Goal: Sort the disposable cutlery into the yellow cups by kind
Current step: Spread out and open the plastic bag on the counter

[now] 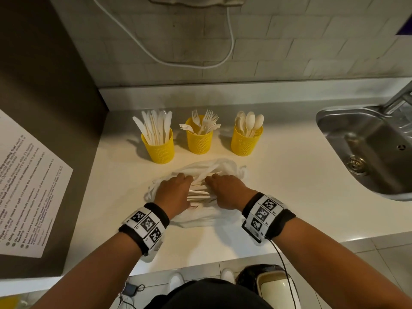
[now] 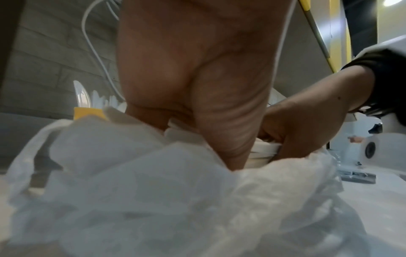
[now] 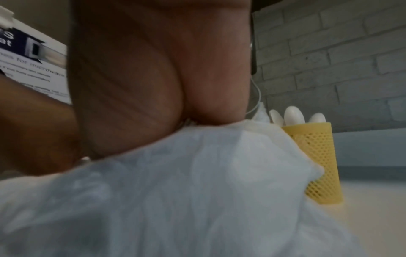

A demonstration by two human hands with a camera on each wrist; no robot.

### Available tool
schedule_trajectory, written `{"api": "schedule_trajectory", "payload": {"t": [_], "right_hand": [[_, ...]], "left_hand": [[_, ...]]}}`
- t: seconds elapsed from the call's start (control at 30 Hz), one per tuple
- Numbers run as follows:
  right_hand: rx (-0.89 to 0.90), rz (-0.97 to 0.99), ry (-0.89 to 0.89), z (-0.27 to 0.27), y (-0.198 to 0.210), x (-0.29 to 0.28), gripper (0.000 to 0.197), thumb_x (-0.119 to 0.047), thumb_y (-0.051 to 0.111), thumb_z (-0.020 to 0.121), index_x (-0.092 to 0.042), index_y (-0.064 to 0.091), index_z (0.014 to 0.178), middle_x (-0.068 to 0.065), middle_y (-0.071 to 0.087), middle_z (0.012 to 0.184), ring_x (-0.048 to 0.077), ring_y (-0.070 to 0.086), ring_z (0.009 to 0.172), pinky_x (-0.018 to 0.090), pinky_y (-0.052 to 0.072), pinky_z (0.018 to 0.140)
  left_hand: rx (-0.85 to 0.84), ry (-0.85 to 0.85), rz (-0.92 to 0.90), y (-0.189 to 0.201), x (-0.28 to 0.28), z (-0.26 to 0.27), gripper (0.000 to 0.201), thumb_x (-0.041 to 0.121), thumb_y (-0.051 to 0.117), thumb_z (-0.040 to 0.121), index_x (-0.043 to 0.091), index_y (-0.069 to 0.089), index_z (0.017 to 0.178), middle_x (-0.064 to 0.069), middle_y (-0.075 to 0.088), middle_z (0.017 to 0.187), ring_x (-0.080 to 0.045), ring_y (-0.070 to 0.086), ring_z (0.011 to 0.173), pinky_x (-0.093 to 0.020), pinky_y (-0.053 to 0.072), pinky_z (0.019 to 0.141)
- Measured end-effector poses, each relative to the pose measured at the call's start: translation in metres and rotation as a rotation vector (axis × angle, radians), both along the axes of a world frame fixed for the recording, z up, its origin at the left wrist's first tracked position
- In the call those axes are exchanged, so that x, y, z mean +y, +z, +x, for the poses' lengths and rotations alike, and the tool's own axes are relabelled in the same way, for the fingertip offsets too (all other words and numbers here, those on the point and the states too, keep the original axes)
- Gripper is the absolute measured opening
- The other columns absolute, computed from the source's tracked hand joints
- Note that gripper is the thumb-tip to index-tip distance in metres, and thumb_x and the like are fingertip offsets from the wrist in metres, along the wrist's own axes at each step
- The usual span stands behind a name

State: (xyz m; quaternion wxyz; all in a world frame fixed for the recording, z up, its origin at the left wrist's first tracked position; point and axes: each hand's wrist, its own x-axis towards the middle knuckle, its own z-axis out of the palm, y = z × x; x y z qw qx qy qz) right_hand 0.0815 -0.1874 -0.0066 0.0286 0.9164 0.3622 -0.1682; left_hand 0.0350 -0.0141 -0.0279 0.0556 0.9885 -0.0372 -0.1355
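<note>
Both hands, the left hand (image 1: 172,192) and right hand (image 1: 227,191), hold loose cutlery (image 1: 199,192) on a white bag (image 1: 214,216) near the table's (image 1: 289,197) front edge. I cannot tell how their fingers lie. Three yellow cups (image 1: 198,141) stand behind, toward the back edge.

The head view looks down on the pale surface (image 1: 278,186); both wrist views sit close, sharing the crumpled white plastic bag (image 2: 153,191).

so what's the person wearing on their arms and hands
Both forearms are bare, with no sleeves or gloves. Each wrist carries a black fabric band topped by a white block of square black-and-white coded markers: the left wrist band and the right wrist band. A thin black cable trails down from the right band. The left hand and right hand wear nothing.
</note>
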Motion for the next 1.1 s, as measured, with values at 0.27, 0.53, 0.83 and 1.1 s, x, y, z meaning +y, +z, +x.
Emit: {"api": "schedule_trajectory", "payload": {"t": [0.27, 0.53, 0.83, 1.1], "right_hand": [[-0.012, -0.04, 0.078, 0.009, 0.021, 0.002, 0.045, -0.017, 0.056, 0.089, -0.012, 0.047, 0.132, 0.012, 0.052, 0.119, 0.032, 0.059, 0.099, 0.033, 0.039, 0.069], [-0.117, 0.038, 0.134, 0.01, 0.038, 0.008, 0.032, -0.02, 0.066, 0.084, -0.016, 0.059, 0.115, 0.007, 0.069, 0.102, 0.03, 0.063, 0.094, 0.029, 0.034, 0.069], [-0.165, 0.134, 0.139, 0.015, 0.046, -0.001, 0.027, -0.033, 0.063, 0.088, -0.016, 0.063, 0.108, 0.005, 0.069, 0.099, 0.028, 0.062, 0.09, 0.028, 0.031, 0.067], [-0.102, 0.658, -0.164, 0.03, 0.053, -0.027, 0.065, -0.034, 0.084, 0.069, -0.017, 0.057, 0.124, 0.006, 0.066, 0.101, 0.022, 0.063, 0.077, 0.033, 0.051, 0.068]], "left_hand": [[-0.113, -0.028, -0.083, 0.023, -0.011, 0.005, 0.063, 0.044, 0.067, 0.08, 0.022, 0.044, 0.134, -0.002, 0.056, 0.125, -0.025, 0.056, 0.112, -0.036, 0.046, 0.088], [-0.087, -0.032, -0.156, 0.028, -0.022, 0.014, 0.054, 0.056, 0.065, 0.077, 0.02, 0.056, 0.117, -0.002, 0.065, 0.115, -0.024, 0.062, 0.104, -0.033, 0.047, 0.083], [-0.107, -0.103, -0.14, 0.03, -0.017, 0.027, 0.048, 0.054, 0.061, 0.083, 0.021, 0.059, 0.119, -0.002, 0.062, 0.125, -0.023, 0.056, 0.115, -0.032, 0.037, 0.095], [-0.134, 0.03, -0.461, 0.041, -0.002, 0.03, 0.034, 0.048, 0.062, 0.087, 0.02, 0.063, 0.106, -0.006, 0.071, 0.096, -0.027, 0.064, 0.089, -0.032, 0.045, 0.067]]}}
